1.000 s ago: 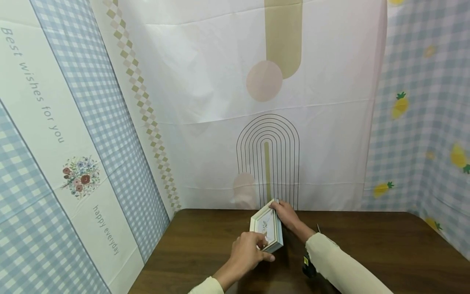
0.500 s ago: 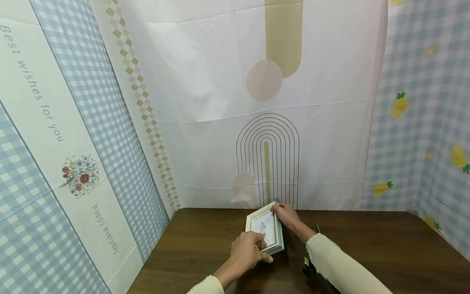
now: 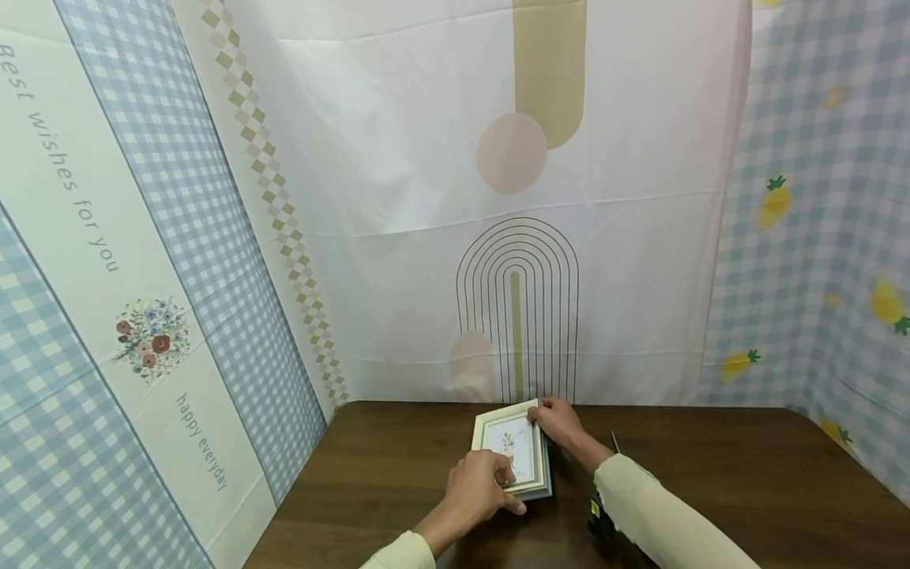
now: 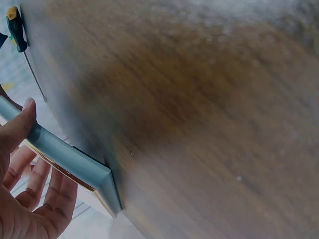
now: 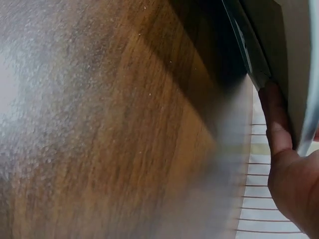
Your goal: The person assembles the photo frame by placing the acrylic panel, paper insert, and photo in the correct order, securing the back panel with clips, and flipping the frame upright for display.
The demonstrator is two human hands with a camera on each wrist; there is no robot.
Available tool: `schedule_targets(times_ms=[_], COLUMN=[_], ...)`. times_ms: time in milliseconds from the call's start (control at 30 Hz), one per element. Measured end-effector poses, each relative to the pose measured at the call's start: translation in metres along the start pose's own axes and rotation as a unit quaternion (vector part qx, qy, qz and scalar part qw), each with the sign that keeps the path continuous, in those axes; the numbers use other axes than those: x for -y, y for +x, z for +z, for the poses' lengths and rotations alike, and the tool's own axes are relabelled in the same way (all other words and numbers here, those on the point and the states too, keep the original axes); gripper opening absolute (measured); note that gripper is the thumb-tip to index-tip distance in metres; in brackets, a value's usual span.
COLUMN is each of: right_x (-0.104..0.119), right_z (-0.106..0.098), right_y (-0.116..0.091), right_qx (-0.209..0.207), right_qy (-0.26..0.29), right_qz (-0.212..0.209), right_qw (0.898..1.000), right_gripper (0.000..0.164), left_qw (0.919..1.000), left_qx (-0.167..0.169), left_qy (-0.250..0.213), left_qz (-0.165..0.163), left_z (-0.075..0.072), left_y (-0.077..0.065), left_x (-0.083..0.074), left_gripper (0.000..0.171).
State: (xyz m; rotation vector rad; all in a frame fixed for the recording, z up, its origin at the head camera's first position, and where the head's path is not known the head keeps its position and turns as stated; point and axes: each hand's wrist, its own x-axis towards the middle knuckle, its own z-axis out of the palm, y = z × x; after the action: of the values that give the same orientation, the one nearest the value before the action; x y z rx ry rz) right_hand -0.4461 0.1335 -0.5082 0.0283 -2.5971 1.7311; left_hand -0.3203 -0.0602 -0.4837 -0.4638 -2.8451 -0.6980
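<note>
A picture frame [image 3: 524, 452] with a cream border and a small plant print is held by both hands over the table. My left hand [image 3: 475, 488] grips its near edge, thumb on the blue-grey side [image 4: 70, 158] in the left wrist view and the other fingers over the front. At the far right corner my right hand [image 3: 560, 422] pinches the frame, its thumb on the front. Seen from the right wrist, a finger of that hand reaches behind the frame's back [image 5: 294, 59]. Much of the back is hidden.
On the dark wooden table [image 3: 384, 466] lies a screwdriver [image 3: 599, 518] with a black and yellow handle, partly covered by the right sleeve [image 3: 661, 506]. Printed cloth [image 3: 398, 316] hangs behind the table, and checked cloth [image 3: 768, 284] at the sides.
The frame has turned so its printed front faces the head camera more, and its far edge has come down slightly. Both hands keep their hold; the right has lowered a little.
</note>
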Motion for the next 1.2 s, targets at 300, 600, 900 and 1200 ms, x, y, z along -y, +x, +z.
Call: schedule_targets(times_ms=[300, 600, 900, 1200], right_x=[-0.006, -0.054, -0.041, -0.014], right_z=[-0.001, 0.005, 0.001, 0.000], right_y=[-0.004, 0.035, 0.020, -0.005], right_qx=[0.002, 0.043, 0.039, 0.021], right_qy=[-0.044, -0.052, -0.048, -0.071], right_qz=[0.000, -0.026, -0.010, -0.024], right_qw=[0.999, 0.997, 0.998, 0.997], right_gripper=[0.040, 0.058, 0.017, 0.034], left_qw=[0.9997, 0.9959, 0.9794, 0.9636], left_qx=[0.009, 0.038, 0.094, 0.074], left_qy=[0.023, 0.073, 0.136, 0.189], left_qz=[0.006, 0.038, 0.116, 0.174], left_z=[0.005, 0.007, 0.004, 0.007], left_y=[-0.001, 0.001, 0.007, 0.013], left_x=[-0.001, -0.005, -0.003, 0.000], left_gripper=[0.042, 0.031, 0.016, 0.053])
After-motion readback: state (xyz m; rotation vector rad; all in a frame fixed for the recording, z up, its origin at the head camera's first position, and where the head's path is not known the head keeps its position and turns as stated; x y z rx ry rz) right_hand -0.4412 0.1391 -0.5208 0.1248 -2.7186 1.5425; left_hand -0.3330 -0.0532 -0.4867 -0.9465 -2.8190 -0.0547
